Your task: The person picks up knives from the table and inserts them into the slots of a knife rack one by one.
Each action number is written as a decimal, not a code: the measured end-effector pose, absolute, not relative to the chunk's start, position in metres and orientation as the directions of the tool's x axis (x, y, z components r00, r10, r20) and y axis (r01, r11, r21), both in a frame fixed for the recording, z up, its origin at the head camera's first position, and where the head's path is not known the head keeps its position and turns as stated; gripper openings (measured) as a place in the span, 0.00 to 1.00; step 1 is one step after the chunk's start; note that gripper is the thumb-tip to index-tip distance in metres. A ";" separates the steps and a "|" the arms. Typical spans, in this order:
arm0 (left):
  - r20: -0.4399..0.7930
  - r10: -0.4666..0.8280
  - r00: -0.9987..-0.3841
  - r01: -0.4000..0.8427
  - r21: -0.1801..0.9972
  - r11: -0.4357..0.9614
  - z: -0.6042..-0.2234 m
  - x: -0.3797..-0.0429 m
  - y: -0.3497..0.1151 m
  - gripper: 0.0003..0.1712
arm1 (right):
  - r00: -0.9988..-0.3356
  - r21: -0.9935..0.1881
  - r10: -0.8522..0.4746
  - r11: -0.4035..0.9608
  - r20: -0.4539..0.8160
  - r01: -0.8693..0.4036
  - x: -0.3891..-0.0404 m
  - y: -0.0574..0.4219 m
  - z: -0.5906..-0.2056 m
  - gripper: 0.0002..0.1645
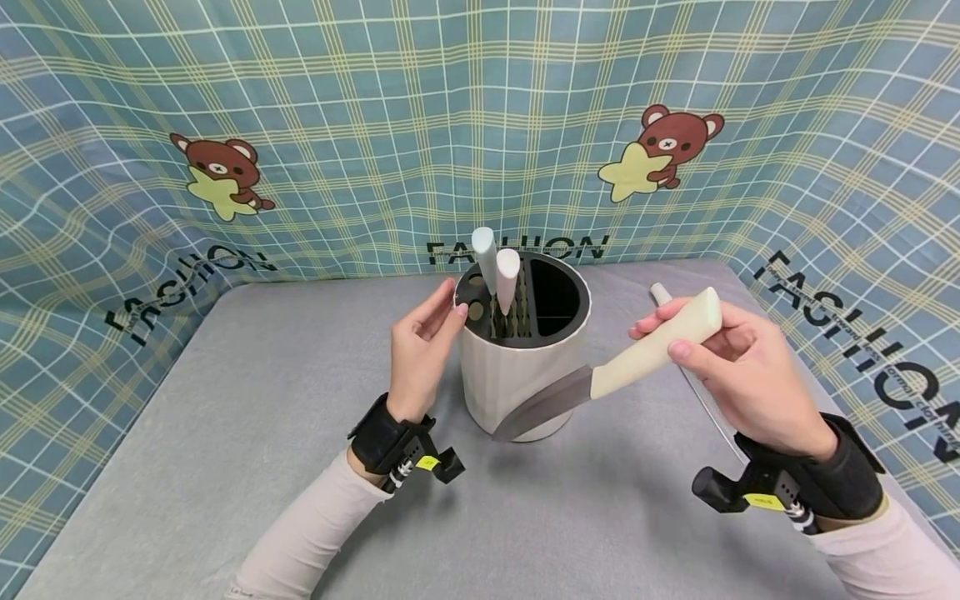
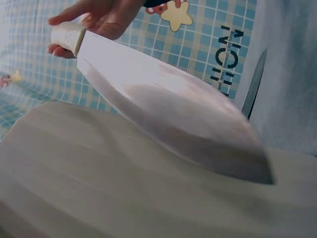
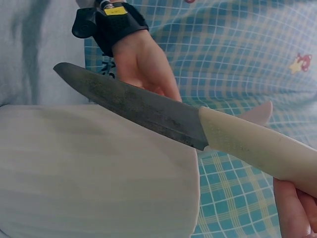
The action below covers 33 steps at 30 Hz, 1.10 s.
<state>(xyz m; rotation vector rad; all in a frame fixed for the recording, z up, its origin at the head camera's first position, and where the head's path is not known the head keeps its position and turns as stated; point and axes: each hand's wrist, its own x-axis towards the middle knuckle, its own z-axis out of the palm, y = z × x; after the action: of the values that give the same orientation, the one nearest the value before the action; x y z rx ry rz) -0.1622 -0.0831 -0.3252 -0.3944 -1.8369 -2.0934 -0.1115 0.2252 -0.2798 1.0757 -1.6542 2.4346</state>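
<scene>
My right hand (image 1: pixel 757 375) holds a kitchen knife (image 1: pixel 656 346) by its cream handle, thumb on one side and fingers on the other. The broad grey blade (image 2: pixel 168 104) slants down to the left, in front of the white knife holder (image 1: pixel 510 375). At the holder's upper left side rests my left hand (image 1: pixel 423 350), its thumb and fingers fairly straight against the rim. Two pale handles, one bluish (image 1: pixel 484 250) and one pinkish (image 1: pixel 507 275), stick up from the slotted middle of the black insert (image 1: pixel 517 337).
Right of the holder, partly behind my right hand, lies a thin long item with a white handle (image 1: pixel 660 292) on the grey cloth-covered table (image 1: pixel 247 400). A blue plaid curtain (image 1: pixel 390 125) with bear prints surrounds the table's back and sides.
</scene>
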 end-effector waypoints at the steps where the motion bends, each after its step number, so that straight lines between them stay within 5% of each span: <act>1: 0.431 -0.052 -0.901 0.434 0.889 -0.143 -0.339 -0.174 -0.085 0.29 | -0.763 -0.811 -0.356 -0.461 0.540 -0.359 -0.112 0.226 -0.279 0.20; 21: 0.350 -0.068 -0.934 0.356 0.927 -0.116 -0.323 -0.163 -0.082 0.24 | -0.730 -0.570 -0.248 -0.788 0.637 -0.230 -0.119 0.247 -0.283 0.17; 33: 0.359 -0.075 -0.930 0.365 0.924 -0.116 -0.323 -0.163 -0.081 0.24 | -0.757 -0.470 -0.156 -0.855 0.634 -0.218 -0.119 0.263 -0.280 0.17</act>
<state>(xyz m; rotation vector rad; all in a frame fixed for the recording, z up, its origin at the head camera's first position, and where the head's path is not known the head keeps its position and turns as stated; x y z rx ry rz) -0.1634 -0.0812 -0.3230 -0.3224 -1.8621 -2.1233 -0.1191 0.2629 -0.2795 1.0815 -0.8344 2.7907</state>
